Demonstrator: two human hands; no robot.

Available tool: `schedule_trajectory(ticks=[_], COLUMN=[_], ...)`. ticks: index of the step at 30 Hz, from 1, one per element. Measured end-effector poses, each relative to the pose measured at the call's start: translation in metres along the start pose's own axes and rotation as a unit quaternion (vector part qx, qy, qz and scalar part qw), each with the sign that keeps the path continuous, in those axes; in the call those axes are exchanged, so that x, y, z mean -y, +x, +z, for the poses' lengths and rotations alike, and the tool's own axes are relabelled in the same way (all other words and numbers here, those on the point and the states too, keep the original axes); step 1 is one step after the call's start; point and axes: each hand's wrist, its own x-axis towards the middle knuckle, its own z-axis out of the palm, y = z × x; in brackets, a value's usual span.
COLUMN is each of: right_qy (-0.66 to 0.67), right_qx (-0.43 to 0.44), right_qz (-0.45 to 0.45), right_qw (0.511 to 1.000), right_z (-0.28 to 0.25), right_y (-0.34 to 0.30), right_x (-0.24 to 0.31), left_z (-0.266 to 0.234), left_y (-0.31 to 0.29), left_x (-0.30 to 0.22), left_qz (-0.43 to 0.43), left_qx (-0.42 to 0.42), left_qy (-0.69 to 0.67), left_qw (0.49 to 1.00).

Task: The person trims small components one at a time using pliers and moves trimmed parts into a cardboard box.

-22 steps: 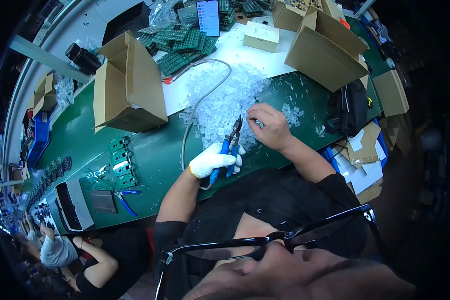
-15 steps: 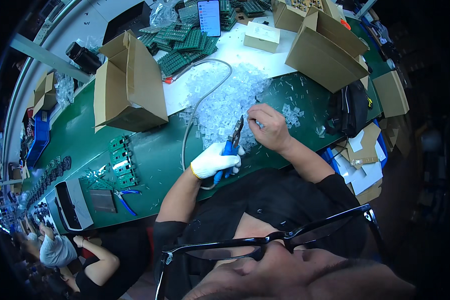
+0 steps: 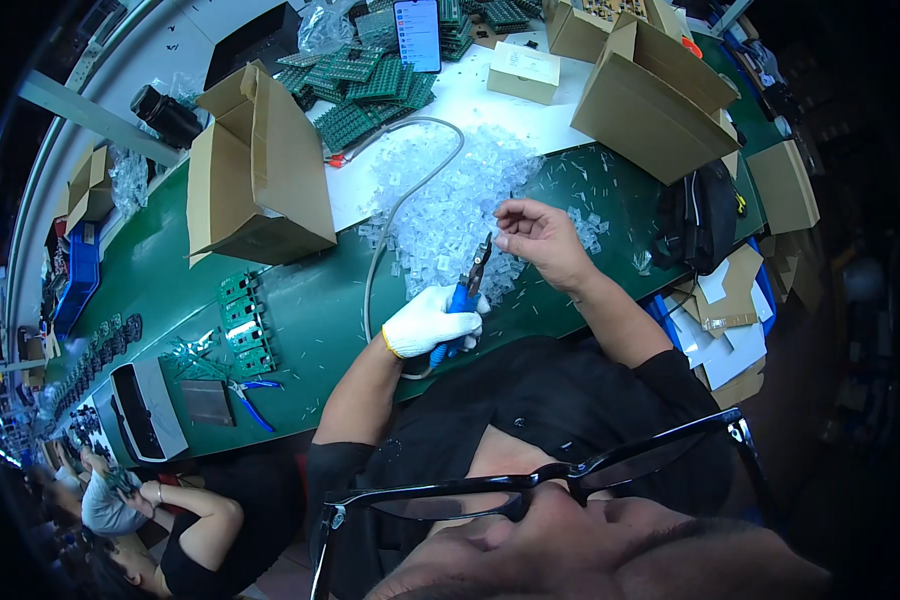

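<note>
My left hand (image 3: 432, 322), in a white knit glove, is closed around the blue handles of a pair of pliers (image 3: 477, 268). Their dark jaws point up and away over a heap of small clear plastic pieces (image 3: 450, 190). Just right of the jaw tips is my bare right hand (image 3: 550, 245). Its thumb and index finger stand apart, and I see nothing between them; the other fingers are partly hidden. A grey cord (image 3: 378, 250) curves along the heap's left side and passes near the handles' lower end.
Open cardboard boxes (image 3: 290, 170) (image 3: 650, 100) flank the heap on the green table (image 3: 320, 350). Green circuit boards (image 3: 375, 85), a phone (image 3: 418, 38) and a small white box (image 3: 525, 72) lie behind. Blue-handled pliers (image 3: 250, 405) rest left. A co-worker (image 3: 205, 525) sits lower left.
My right hand has shifted slightly right, and its thumb and index finger have parted. The gloved left hand and pliers are nearly unmoved. The co-worker's hands have moved.
</note>
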Motion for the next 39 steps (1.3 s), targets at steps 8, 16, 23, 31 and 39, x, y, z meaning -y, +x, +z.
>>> schedule_trajectory(ticks=[8,16,23,31,39], right_qy=[0.008,0.092,0.042,0.100,-0.089], right_qx=[0.028,-0.024,-0.018,-0.022,-0.102], right_qz=[0.083,0.030,0.082,0.096,0.046], right_qw=[0.996,0.995,0.996,0.990,0.990], right_z=[-0.011,0.004,-0.002,-0.004,-0.059], right_y=[0.002,-0.004,-0.003,-0.008,-0.021], right_x=[-0.008,-0.020,-0.002,-0.005,-0.001], left_z=[-0.010,-0.006,-0.003,0.008,-0.009], left_y=[0.001,-0.003,-0.003,-0.003,0.004], left_x=[0.010,0.000,-0.003,-0.005,0.006], left_qz=[0.051,0.045,0.000,0.005,0.030], left_qx=[0.060,0.068,0.020,0.000,0.004], left_qy=[-0.053,-0.046,0.021,-0.007,-0.070], left_qw=[0.996,0.996,1.000,1.000,0.997])
